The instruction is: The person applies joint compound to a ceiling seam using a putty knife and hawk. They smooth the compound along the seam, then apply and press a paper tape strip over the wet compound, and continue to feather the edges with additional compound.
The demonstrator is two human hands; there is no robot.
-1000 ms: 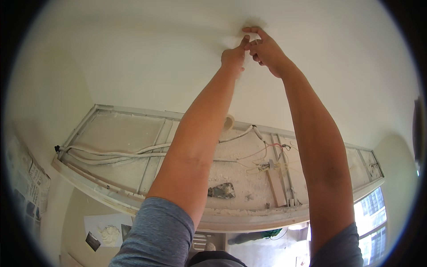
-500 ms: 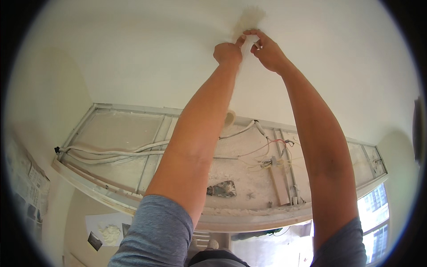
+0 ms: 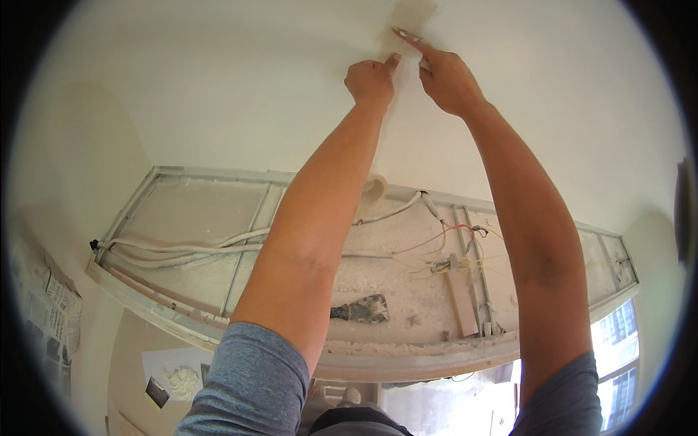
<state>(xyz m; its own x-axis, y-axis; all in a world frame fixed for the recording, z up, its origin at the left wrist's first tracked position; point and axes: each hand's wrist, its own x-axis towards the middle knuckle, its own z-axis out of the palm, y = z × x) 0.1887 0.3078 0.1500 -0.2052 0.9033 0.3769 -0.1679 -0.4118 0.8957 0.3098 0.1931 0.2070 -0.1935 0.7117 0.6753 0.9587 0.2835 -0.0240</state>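
Note:
My left hand (image 3: 369,81) is raised at the pale plaster surface (image 3: 240,94), its fingers curled in and the thumb pointing up. What those fingers hold, if anything, is hidden. Just right of it, my right hand (image 3: 448,78) points its index finger up and left, with white paste smeared along the finger. Its other fingers are curled, and a small whitish bit shows among them, too small to name. Behind the fingertips is a darker, damp-looking patch (image 3: 414,11), from which a faint seam (image 3: 395,109) runs down between my hands.
Below my arms lies a dusty recessed ledge (image 3: 196,207) with pale conduits (image 3: 174,249), loose wires (image 3: 443,267), a wood strip (image 3: 458,305) and a paste-covered putty knife (image 3: 367,309). A roll of tape (image 3: 375,189) sits at its back edge. Lower down are white paste on a sheet (image 3: 182,379) and a bright window (image 3: 616,349).
My right index finger has moved up and left across the patch and away from my left thumb, showing the paste on it. My left hand has shifted slightly left.

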